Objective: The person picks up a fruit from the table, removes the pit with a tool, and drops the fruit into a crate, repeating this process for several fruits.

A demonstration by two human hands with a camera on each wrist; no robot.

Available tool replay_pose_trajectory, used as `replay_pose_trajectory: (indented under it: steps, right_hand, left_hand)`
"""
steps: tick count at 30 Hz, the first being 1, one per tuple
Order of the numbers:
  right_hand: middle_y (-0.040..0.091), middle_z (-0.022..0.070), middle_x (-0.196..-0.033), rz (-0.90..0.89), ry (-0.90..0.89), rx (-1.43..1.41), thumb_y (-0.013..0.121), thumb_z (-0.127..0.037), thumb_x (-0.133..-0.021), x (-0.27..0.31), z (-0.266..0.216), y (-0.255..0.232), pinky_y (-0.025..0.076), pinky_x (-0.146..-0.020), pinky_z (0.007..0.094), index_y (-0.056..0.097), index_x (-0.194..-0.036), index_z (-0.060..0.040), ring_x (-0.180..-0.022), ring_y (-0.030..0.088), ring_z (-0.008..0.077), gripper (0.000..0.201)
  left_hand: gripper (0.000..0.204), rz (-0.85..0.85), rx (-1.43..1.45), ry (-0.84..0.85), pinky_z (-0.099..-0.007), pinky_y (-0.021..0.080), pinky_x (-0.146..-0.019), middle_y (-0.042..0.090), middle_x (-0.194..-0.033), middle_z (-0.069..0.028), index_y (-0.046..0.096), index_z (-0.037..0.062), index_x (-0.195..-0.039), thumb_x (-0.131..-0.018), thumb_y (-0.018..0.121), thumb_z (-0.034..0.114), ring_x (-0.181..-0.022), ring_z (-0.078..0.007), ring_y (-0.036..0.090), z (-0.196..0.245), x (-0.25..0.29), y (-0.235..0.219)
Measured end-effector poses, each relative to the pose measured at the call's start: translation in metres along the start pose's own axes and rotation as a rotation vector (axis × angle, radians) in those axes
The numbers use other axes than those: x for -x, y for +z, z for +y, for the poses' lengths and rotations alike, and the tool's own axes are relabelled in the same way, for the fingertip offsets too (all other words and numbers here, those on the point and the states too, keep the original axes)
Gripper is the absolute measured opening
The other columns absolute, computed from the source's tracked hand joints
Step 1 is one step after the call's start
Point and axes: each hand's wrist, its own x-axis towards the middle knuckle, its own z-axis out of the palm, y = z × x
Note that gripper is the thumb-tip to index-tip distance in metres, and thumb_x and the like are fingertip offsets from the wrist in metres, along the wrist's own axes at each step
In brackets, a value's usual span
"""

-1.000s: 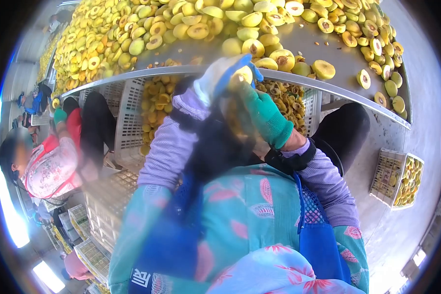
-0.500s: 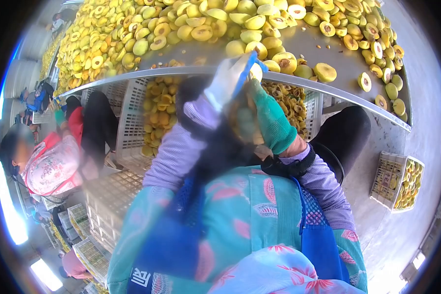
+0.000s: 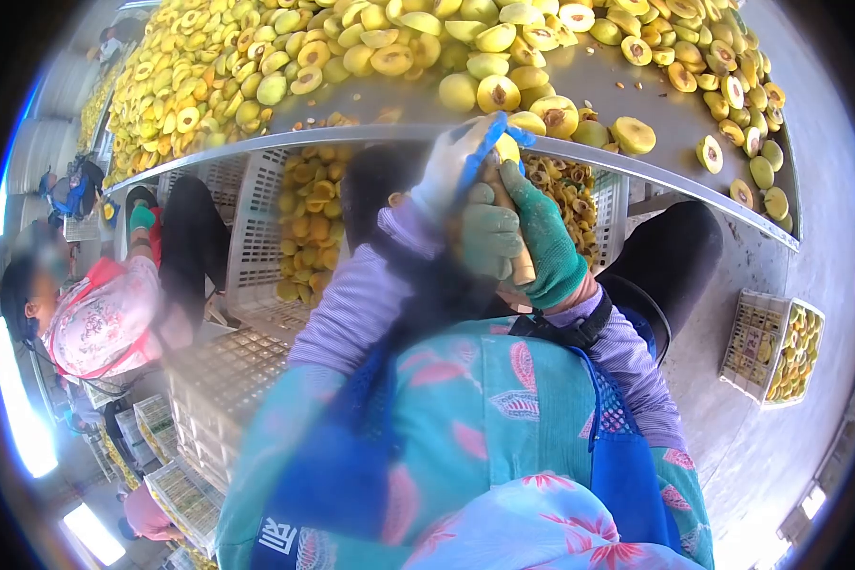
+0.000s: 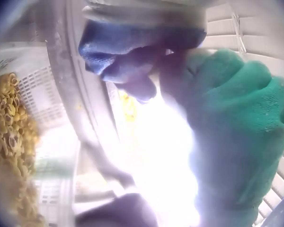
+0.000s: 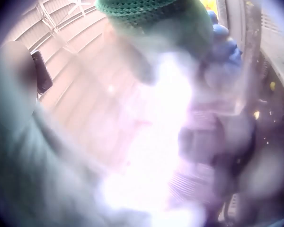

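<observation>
My left hand (image 3: 454,166), in a white glove with blue fingers, holds a yellow peach piece (image 3: 507,148) by the table's front edge. Its blue fingertips also show at the upper left of the left wrist view. Just below it, my right hand (image 3: 532,237) in a green glove has its fingers curled round a pale wooden handle (image 3: 522,264). The handle's upper end points at the peach piece; the tool's working end is hidden between the hands. Glare washes out much of both wrist views.
Heaped peach halves (image 3: 247,66) cover much of the metal table (image 3: 389,100). Beneath its edge stand crates, one with yellow fruit (image 3: 306,228), another with darker scraps (image 3: 579,204). A filled crate (image 3: 755,347) is on the floor at right. Another person (image 3: 104,313) sits at left.
Both hands have shifted slightly to the right with the peach piece. My right hand has turned, so its curled fingers and the wooden handle now show.
</observation>
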Motion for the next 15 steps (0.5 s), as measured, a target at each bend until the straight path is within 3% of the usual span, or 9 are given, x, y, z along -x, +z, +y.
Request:
replay_pose_trajectory:
  steps: [3, 5, 7, 8, 11, 13, 15]
  right_hand:
    - [0.036, -0.0077, -0.062, -0.080, 0.075, -0.053, 0.037, -0.051, -0.097, 0.001, 0.002, -0.002, 0.031, -0.049, 0.0259, 0.051, -0.089, -0.0178, -0.048, 0.034, 0.0095, 0.037]
    - [0.035, -0.0076, -0.061, -0.125, 0.147, -0.055, 0.038, -0.053, -0.096, -0.001, 0.000, -0.012, 0.031, -0.048, 0.0262, 0.051, -0.089, -0.0180, -0.049, 0.034, 0.0095, 0.038]
    - [0.034, -0.0073, -0.061, 0.065, 0.119, 0.171, 0.039, -0.055, -0.095, 0.000, 0.000, 0.001, 0.030, -0.047, 0.0263, 0.051, -0.088, -0.0183, -0.048, 0.034, 0.0093, 0.039]
    - [0.034, -0.0072, -0.060, 0.157, 0.100, 0.285, 0.040, -0.056, -0.094, 0.000, 0.000, 0.007, 0.030, -0.046, 0.0263, 0.051, -0.087, -0.0184, -0.047, 0.033, 0.0092, 0.039]
    - [0.033, -0.0071, -0.059, 0.090, 0.071, 0.200, 0.042, -0.055, -0.094, -0.008, 0.010, 0.016, 0.030, -0.045, 0.0264, 0.049, -0.084, -0.0192, -0.045, 0.033, 0.0088, 0.038]
    - [0.033, -0.0073, -0.058, 0.110, 0.060, 0.256, 0.041, -0.055, -0.094, -0.011, 0.009, 0.021, 0.030, -0.045, 0.0264, 0.049, -0.083, -0.0192, -0.045, 0.033, 0.0089, 0.038]
    - [0.032, -0.0074, -0.057, 0.208, 0.060, 0.404, 0.041, -0.055, -0.094, -0.011, 0.009, 0.022, 0.029, -0.044, 0.0263, 0.048, -0.082, -0.0191, -0.045, 0.033, 0.0090, 0.039]
  left_hand:
    - [0.028, -0.021, 0.188, -0.012, -0.0311, 0.053, -0.066, 0.065, -0.091, -0.0101, 0.052, -0.0002, -0.112, -0.090, 0.054, 0.016, -0.071, -0.0219, 0.064, -0.001, 0.002, -0.002]
    - [0.026, -0.013, 0.111, 0.040, -0.0312, 0.053, -0.066, 0.065, -0.090, -0.0106, 0.052, 0.0003, -0.112, -0.092, 0.052, 0.017, -0.070, -0.0216, 0.064, 0.007, 0.002, -0.005]
    - [0.025, -0.006, 0.122, 0.029, -0.0313, 0.053, -0.066, 0.065, -0.089, -0.0109, 0.052, 0.0016, -0.113, -0.092, 0.051, 0.016, -0.069, -0.0218, 0.064, 0.007, 0.005, -0.010]
    - [0.025, -0.006, 0.216, -0.066, -0.0313, 0.053, -0.066, 0.065, -0.089, -0.0108, 0.052, 0.0022, -0.113, -0.092, 0.051, 0.016, -0.069, -0.0220, 0.064, 0.008, 0.005, -0.014]
    - [0.025, 0.021, 0.636, -0.496, -0.0311, 0.053, -0.067, 0.065, -0.087, -0.0104, 0.052, 0.0033, -0.113, -0.091, 0.052, 0.015, -0.069, -0.0225, 0.064, 0.015, 0.000, -0.025]
    - [0.022, 0.022, 0.233, -0.077, -0.0301, 0.053, -0.068, 0.065, -0.085, -0.0102, 0.055, 0.0013, -0.108, -0.092, 0.051, 0.016, -0.069, -0.0209, 0.063, 0.015, -0.003, -0.023]
    - [0.022, -0.022, 0.004, 0.089, -0.0293, 0.052, -0.068, 0.065, -0.084, -0.0099, 0.057, 0.0002, -0.106, -0.093, 0.051, 0.017, -0.069, -0.0196, 0.063, 0.013, -0.002, -0.025]
